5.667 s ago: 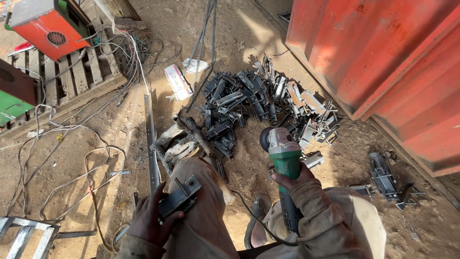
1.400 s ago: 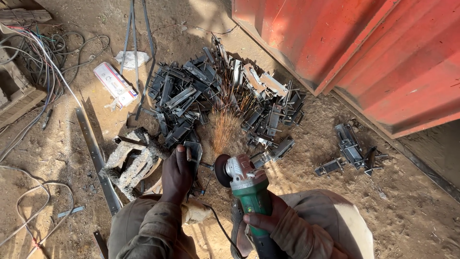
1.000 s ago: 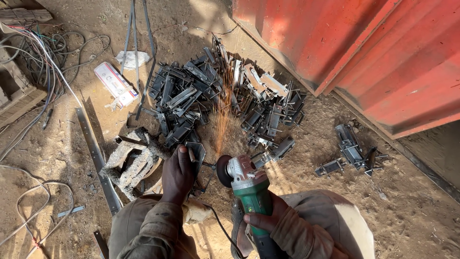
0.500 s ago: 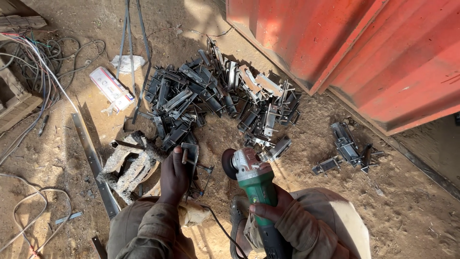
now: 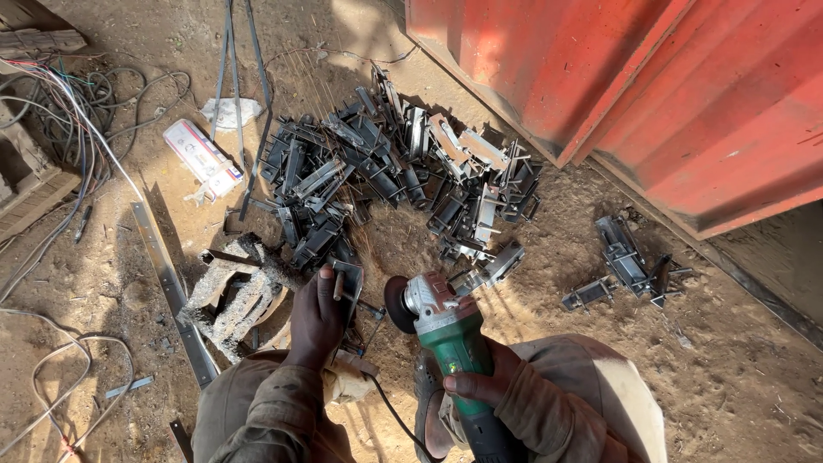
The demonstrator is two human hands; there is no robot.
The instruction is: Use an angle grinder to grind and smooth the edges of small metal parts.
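Note:
My left hand [image 5: 315,319] presses a small dark metal bracket [image 5: 347,281] down on the ground in front of my knees. My right hand [image 5: 478,384] grips the green body of an angle grinder [image 5: 439,319]. Its disc [image 5: 397,304] hangs just right of the bracket, apart from it, with no sparks showing. A black cord [image 5: 390,414] runs back from the grinder between my legs. A big heap of similar dark metal brackets [image 5: 390,176] lies on the dirt just beyond.
A red corrugated container wall [image 5: 651,94] fills the upper right. A few more brackets [image 5: 624,261] lie at its foot. A flat steel bar [image 5: 170,287], a rough concrete chunk [image 5: 236,296], a white carton [image 5: 202,157] and tangled cables [image 5: 77,120] lie to the left.
Sparks flew from the disc on the bracket a second ago; now they have stopped and the grinder has lifted slightly right, off the piece. My left hand stays on the bracket.

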